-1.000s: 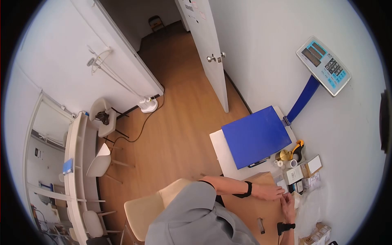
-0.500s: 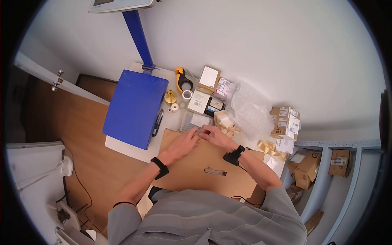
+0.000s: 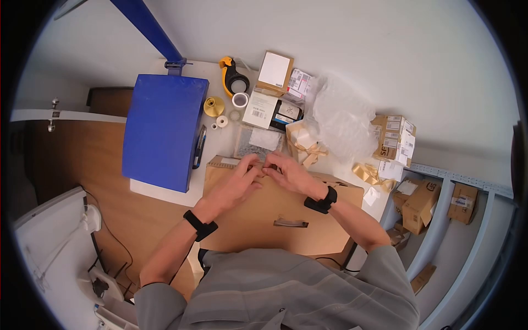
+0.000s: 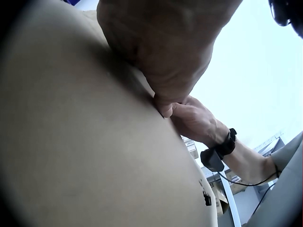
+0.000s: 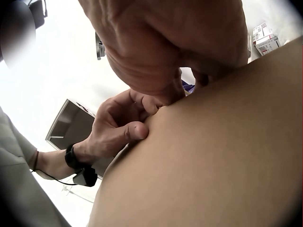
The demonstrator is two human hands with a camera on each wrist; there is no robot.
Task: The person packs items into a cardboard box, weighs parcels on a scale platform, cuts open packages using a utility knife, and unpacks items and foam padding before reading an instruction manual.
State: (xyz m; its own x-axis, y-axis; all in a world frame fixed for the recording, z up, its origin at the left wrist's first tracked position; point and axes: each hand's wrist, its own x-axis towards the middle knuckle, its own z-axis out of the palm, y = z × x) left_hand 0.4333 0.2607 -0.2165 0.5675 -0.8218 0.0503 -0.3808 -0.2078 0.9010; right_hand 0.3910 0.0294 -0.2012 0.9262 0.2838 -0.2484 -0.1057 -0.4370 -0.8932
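A large brown cardboard box [image 3: 247, 220] stands against the front of the person's body, its broad face turned up and a handle slot in it. Both hands meet at its far top edge. My left hand [image 3: 239, 184] has its fingers curled at that edge; in the right wrist view the left thumb [image 5: 137, 131] lies on the box face. Close beside it, my right hand [image 3: 291, 175] pinches the same edge with bent fingers. In the left wrist view the right hand [image 4: 199, 120] shows beyond the left one, thumb and fingertips at the cardboard rim.
A blue platform scale [image 3: 162, 132] stands at the left of the white table. Behind the box are a yellow tape dispenser [image 3: 231, 77], tape rolls, small boxes, a bubble-wrap pouch [image 3: 258, 142] and clear plastic wrap [image 3: 346, 118]. A shelf [image 3: 440, 231] with cartons is at the right.
The head view has swung from the doorway round to the table. Both hands stay together at the box's far edge, and its rim shows more now.
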